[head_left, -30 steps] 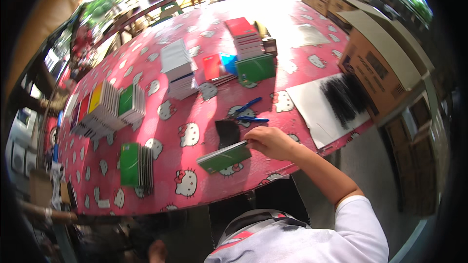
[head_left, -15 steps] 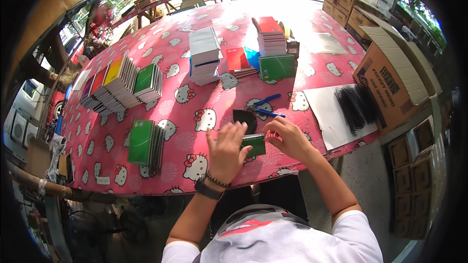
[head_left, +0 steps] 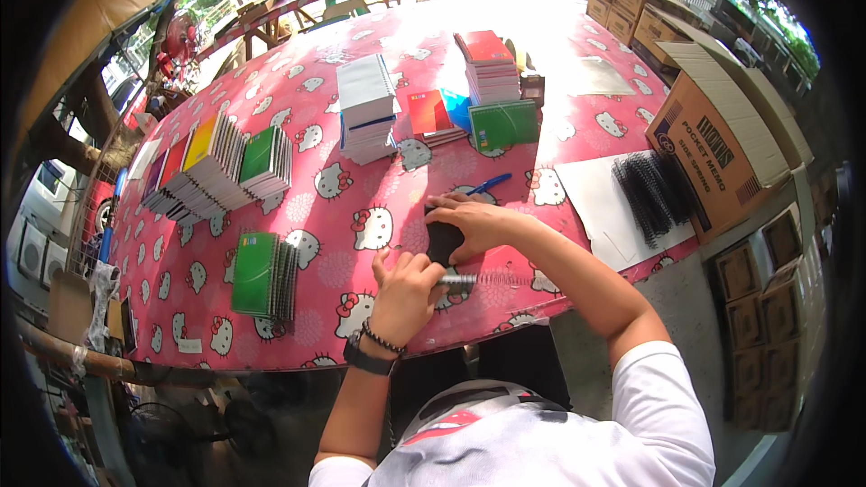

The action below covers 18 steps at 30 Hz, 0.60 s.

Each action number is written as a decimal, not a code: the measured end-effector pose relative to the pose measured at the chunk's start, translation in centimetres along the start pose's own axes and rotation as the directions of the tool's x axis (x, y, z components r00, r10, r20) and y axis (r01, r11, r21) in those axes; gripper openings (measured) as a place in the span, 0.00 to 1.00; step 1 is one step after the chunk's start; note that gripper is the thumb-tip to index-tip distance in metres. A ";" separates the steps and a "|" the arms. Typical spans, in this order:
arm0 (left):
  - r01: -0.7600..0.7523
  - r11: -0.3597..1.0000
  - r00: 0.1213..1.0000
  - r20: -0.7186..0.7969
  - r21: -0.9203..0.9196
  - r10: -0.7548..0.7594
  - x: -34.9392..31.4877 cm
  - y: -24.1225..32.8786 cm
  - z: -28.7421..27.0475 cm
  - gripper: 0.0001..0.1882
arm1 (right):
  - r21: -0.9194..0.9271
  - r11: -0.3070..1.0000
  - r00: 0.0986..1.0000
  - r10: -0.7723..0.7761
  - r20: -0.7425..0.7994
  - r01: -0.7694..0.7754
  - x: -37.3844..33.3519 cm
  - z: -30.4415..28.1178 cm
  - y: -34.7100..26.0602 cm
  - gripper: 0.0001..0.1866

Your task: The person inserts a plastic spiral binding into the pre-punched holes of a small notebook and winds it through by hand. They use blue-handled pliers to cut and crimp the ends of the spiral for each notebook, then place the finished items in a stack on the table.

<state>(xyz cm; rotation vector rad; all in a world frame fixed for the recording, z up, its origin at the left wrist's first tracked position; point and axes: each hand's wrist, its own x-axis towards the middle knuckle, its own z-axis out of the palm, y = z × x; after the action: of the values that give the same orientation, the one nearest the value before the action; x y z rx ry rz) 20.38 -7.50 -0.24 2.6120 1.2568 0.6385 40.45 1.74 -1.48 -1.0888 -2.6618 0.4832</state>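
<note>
Near the table's front edge, my left hand (head_left: 404, 296) is closed on a small notebook, mostly hidden beneath my fingers. From its right end a thin wire coil (head_left: 501, 280) sticks out over the cloth. My right hand (head_left: 471, 219) reaches across just beyond it, fingers and thumb curled around a dark flat piece (head_left: 442, 239) whose kind I cannot make out. A blue pen (head_left: 490, 184) lies past my right knuckles.
Green spiral notebooks (head_left: 257, 275) stand at the left. Beyond are a colourful notebook row (head_left: 209, 158), a white-topped stack (head_left: 366, 95), and a red-topped stack (head_left: 487, 50). Black coils (head_left: 651, 198) lie on white card (head_left: 586, 216) beside a cardboard box (head_left: 717, 140).
My right hand has moved left and farther out onto the dark piece. My left hand has drawn nearer and curled. The coil now protrudes rightward; the green cover is mostly hidden.
</note>
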 end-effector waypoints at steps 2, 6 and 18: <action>0.017 1.000 1.000 -0.011 0.014 -0.017 -0.5 -0.3 -0.3 0.10 | -0.025 0.999 0.995 -0.027 0.092 0.029 0.7 0.0 -0.1 0.40; 0.078 0.997 0.986 -0.145 -0.013 -0.079 -1.2 0.0 0.1 0.13 | 0.069 0.998 1.000 -0.005 0.011 0.004 -1.0 0.7 -0.3 0.36; 0.107 0.991 0.954 -0.274 -0.078 -0.125 -1.9 -1.5 1.3 0.17 | 0.750 0.642 0.971 0.240 0.000 -0.159 -8.6 0.3 -2.8 0.30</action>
<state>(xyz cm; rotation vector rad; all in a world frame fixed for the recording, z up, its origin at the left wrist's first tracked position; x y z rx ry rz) 18.79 -8.00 -2.46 2.4383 1.4287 1.0338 44.54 -6.31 -1.35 -1.0662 -1.8949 1.3766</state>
